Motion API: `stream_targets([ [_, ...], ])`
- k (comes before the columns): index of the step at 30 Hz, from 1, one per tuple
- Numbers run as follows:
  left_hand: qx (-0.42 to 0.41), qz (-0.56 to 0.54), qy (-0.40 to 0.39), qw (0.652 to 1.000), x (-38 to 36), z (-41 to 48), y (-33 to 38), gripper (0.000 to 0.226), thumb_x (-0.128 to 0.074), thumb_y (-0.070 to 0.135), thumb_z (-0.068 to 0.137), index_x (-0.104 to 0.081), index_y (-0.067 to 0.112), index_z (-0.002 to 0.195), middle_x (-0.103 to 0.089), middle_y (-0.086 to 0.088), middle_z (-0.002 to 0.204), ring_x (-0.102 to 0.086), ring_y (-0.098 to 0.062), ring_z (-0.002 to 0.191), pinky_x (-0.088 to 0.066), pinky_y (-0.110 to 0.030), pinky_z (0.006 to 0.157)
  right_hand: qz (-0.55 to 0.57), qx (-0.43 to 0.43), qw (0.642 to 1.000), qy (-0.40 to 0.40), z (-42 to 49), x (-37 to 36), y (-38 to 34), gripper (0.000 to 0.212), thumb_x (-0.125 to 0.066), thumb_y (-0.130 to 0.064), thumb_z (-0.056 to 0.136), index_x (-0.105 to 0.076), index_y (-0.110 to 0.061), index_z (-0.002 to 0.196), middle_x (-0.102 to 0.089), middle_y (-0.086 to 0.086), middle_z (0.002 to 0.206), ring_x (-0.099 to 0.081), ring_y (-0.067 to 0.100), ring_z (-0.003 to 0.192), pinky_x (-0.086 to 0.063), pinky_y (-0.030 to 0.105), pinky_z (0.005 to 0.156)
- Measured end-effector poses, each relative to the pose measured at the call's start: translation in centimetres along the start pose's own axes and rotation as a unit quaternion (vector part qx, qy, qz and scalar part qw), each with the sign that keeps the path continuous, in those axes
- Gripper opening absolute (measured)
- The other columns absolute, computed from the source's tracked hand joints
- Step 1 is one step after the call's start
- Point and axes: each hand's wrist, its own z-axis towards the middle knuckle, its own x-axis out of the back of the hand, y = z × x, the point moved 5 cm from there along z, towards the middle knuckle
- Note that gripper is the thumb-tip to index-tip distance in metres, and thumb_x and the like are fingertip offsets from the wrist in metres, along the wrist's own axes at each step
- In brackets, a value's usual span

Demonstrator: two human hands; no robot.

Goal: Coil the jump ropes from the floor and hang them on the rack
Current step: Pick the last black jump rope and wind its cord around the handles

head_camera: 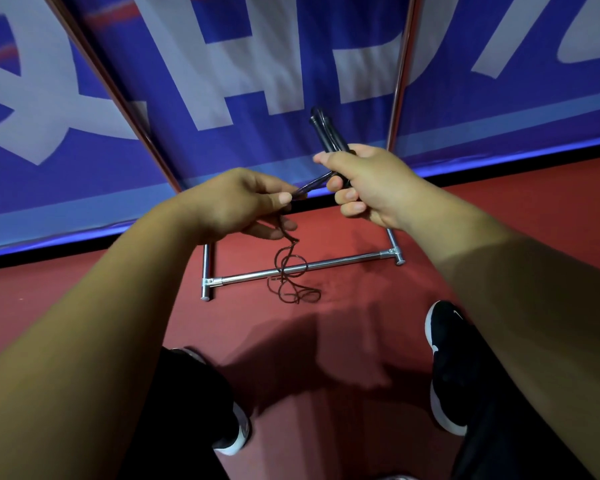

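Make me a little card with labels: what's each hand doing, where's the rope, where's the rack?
right grip: holds the black handles, pointing up
left grip: pinches the rope near the handles
rope: hangs from the left grip in loose loops, seen over the rack's bottom bar
rack: silver metal, on the red floor, by a blue banner
coiled yet: no

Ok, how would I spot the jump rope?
Start at the big blue banner. In front of it the right hand grips two black handles; a thin dark cord runs through the left hand and dangles in loops over the silver rack bar.
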Motion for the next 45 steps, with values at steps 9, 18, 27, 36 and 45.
stream_targets([
  [9,-0.050,0.208,-0.019,0.977,0.5,0.1,-0.1,0.010,-0.070,0.028,0.100,-0.078,0.028,0.106,-0.077,0.015,0.107,-0.067,0.000,0.107,-0.046,-0.032,0.108,-0.066,-0.009,0.997,-0.045,-0.6,-0.8,0.0,0.020,-0.069,-0.024,0.103,-0.057,-0.013,0.114,-0.051,-0.002,0.066,-0.031,0.010,0.049,-0.021,0.023,0.041],
  [18,-0.070,0.218,-0.043,0.973,-1.0,0.5,0.1,0.010,-0.076,0.006,0.093,-0.067,0.007,0.099,-0.081,-0.003,0.088,-0.077,-0.025,0.089,-0.061,-0.039,0.088,0.017,-0.041,0.999,-0.027,-0.8,-1.0,0.3,0.029,-0.071,-0.037,0.101,-0.061,-0.010,0.103,-0.050,0.000,0.064,-0.029,0.008,0.047,-0.019,0.020,0.038],
  [27,-0.019,0.234,0.057,0.970,-0.5,1.6,-2.0,0.006,-0.070,0.012,0.098,-0.070,0.008,0.102,-0.079,-0.007,0.085,-0.078,-0.027,0.076,-0.066,-0.045,0.072,-0.061,-0.085,0.985,-0.133,-2.2,-3.3,1.1,0.016,-0.063,-0.014,0.102,-0.053,-0.013,0.090,-0.048,0.002,0.067,-0.026,0.009,0.048,-0.016,0.022,0.038],
  [36,-0.130,0.172,0.089,0.972,0.7,0.9,-0.6,0.017,-0.075,0.003,0.091,-0.080,0.017,0.100,-0.080,-0.004,0.096,-0.075,-0.033,0.097,-0.059,-0.046,0.093,-0.191,-0.275,0.882,-0.331,-5.8,-3.5,2.8,0.020,-0.052,-0.007,0.103,-0.072,-0.003,0.102,-0.050,0.004,0.064,-0.027,0.003,0.038,-0.014,0.014,0.034],
  [45,-0.229,0.312,0.095,0.917,-0.7,0.0,2.9,0.016,-0.082,0.010,0.087,-0.079,0.023,0.096,-0.076,0.011,0.093,-0.069,-0.001,0.088,-0.053,-0.020,0.085,-0.281,-0.284,0.898,-0.185,-2.9,-0.9,4.3,0.009,-0.058,-0.008,0.100,-0.051,-0.006,0.107,-0.077,0.020,0.100,-0.031,0.005,0.043,-0.027,0.016,0.032],
])
